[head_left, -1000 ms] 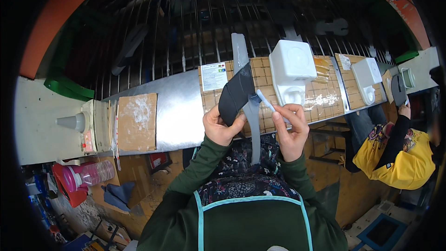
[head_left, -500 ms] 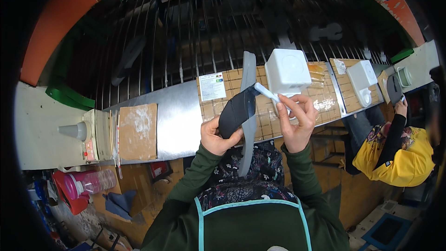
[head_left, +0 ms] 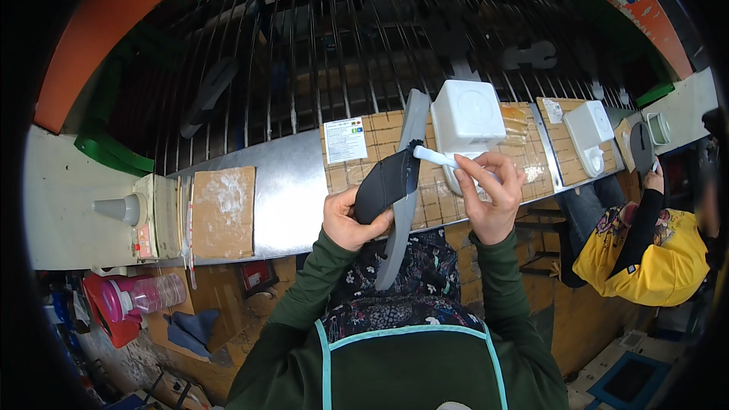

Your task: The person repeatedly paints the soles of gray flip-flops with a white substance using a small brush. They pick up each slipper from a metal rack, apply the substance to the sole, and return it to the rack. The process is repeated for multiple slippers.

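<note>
A slide sandal with a grey sole and a wide black strap (head_left: 383, 186) is held on its side in front of me. My left hand (head_left: 351, 220) is closed round the strap's left side, the thumb lying toward the sole. Between the thumb and fingers of my right hand (head_left: 493, 196) is pinched a small brush (head_left: 436, 156) with a white handle. Its dark bristles touch the strap's upper edge, near the grey sole. Just behind the brush stands a white plastic container (head_left: 468, 118) with a low dish at its base, partly hidden by my right hand.
Beyond the metal-edged bench (head_left: 285, 190) lies a rack of metal bars (head_left: 326, 45) carrying grey soles. A cardboard piece (head_left: 222, 212) and a printed card (head_left: 345, 141) lie on the bench. At right, a person in yellow (head_left: 653, 258) works beside a second white container (head_left: 591, 137).
The sandal has tilted, its lower end swinging left. The brush handle has turned more level, and its bristles now show against the strap's edge. Both hands keep their grip.
</note>
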`<state>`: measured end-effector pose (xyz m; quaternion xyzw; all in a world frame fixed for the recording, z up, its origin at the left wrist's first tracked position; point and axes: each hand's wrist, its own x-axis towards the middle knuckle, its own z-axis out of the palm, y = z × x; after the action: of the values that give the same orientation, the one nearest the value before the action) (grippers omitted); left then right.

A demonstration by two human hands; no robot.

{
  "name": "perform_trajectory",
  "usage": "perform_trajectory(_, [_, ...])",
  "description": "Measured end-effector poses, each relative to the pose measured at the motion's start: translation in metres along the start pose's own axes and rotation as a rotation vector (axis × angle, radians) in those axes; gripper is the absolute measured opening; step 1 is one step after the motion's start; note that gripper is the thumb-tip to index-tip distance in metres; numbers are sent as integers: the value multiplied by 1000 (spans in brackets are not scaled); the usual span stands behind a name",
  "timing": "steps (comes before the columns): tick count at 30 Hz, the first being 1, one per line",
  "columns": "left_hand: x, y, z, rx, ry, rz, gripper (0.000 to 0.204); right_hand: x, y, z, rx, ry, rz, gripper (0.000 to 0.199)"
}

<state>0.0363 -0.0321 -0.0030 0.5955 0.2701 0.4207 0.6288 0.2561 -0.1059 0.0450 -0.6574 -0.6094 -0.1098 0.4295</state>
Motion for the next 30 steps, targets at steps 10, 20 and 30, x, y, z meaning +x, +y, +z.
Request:
perform_trajectory(10, [4,9,0,58,-36,15,25,0,6,-9,15,-37,-62,26])
perform_trajectory(20, [8,14,-5,127,-76,1,24,3,10,-20,15,-101,-122,26])
perform_trajectory(30, [12,19,-8,159,-74,26,28,7,8,-24,32,-147,-163,23])
